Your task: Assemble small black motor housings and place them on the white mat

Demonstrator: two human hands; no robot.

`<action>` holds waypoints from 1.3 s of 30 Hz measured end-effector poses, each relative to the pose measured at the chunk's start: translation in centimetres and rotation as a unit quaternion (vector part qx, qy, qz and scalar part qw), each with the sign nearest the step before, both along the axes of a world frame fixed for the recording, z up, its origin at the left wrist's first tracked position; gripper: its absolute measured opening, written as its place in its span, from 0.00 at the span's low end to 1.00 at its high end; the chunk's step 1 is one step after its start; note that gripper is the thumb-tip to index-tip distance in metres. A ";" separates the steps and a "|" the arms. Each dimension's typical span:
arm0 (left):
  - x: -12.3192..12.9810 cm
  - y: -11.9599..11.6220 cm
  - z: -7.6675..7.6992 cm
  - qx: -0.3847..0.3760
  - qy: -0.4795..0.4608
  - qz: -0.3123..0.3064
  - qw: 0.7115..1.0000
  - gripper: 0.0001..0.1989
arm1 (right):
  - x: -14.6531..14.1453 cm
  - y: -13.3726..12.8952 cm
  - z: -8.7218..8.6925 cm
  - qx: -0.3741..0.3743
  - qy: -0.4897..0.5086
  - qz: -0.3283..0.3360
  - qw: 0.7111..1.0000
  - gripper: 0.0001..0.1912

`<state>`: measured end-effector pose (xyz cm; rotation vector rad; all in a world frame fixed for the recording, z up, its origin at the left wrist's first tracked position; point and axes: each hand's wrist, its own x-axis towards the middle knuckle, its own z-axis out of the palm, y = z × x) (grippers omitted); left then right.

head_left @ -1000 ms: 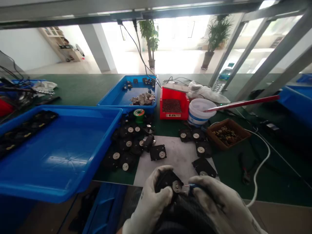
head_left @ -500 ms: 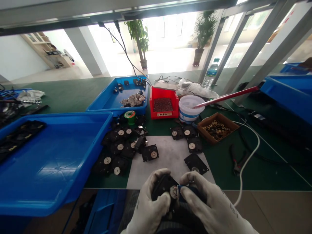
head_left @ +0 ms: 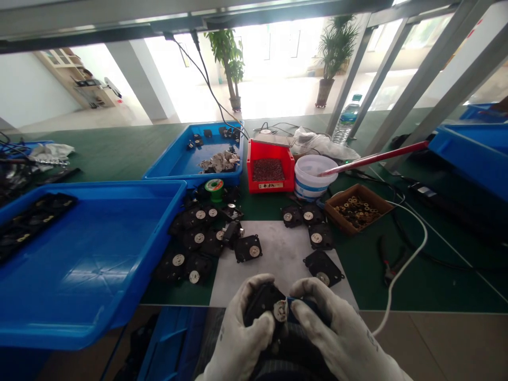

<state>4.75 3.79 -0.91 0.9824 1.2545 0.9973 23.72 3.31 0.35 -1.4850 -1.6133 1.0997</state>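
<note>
My left hand (head_left: 246, 328), in a white glove, is closed around a black plastic housing (head_left: 262, 304) with a silver metal disc (head_left: 280, 311) on its right side. My right hand (head_left: 329, 323), gloved too, pinches a dark blue piece (head_left: 291, 304) between thumb and fingers, its near end close to the disc; most of it is hidden by the glove. Whether the piece touches the disc I cannot tell. Both hands are at the table's front edge, before a white sheet (head_left: 273, 254). A similar black housing (head_left: 246, 248) lies on that sheet, another (head_left: 320, 264) at its right edge.
More black housings crowd the left beside a large blue tray (head_left: 99, 254). Behind are a solder spool (head_left: 215, 190), a red bin (head_left: 271, 182) of small parts and a white bucket (head_left: 313, 182). Rightward lie a carton (head_left: 345, 225) of brass-coloured pieces, pliers (head_left: 389, 267) and a white cable (head_left: 408, 259).
The view has shifted slightly, and both hands sit a little further left relative to the table. Each keeps its hold; the housing seems turned slightly.
</note>
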 end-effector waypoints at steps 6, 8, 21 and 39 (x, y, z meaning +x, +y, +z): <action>0.8 0.8 -2.1 0.100 0.128 0.118 0.980 0.24 | -2.4 1.3 -4.5 0.311 -0.214 -0.119 0.918 0.17; 1.1 0.9 -2.5 0.111 0.135 0.126 0.976 0.24 | -2.9 1.9 -5.6 0.357 -0.247 -0.140 0.890 0.18; 0.9 1.1 -1.8 0.106 0.160 0.098 0.976 0.23 | -2.6 2.6 -6.2 0.339 -0.255 -0.138 0.895 0.18; 0.2 3.1 -1.3 0.115 0.104 0.047 0.987 0.25 | -3.4 3.3 -5.3 0.302 -0.281 -0.119 0.903 0.20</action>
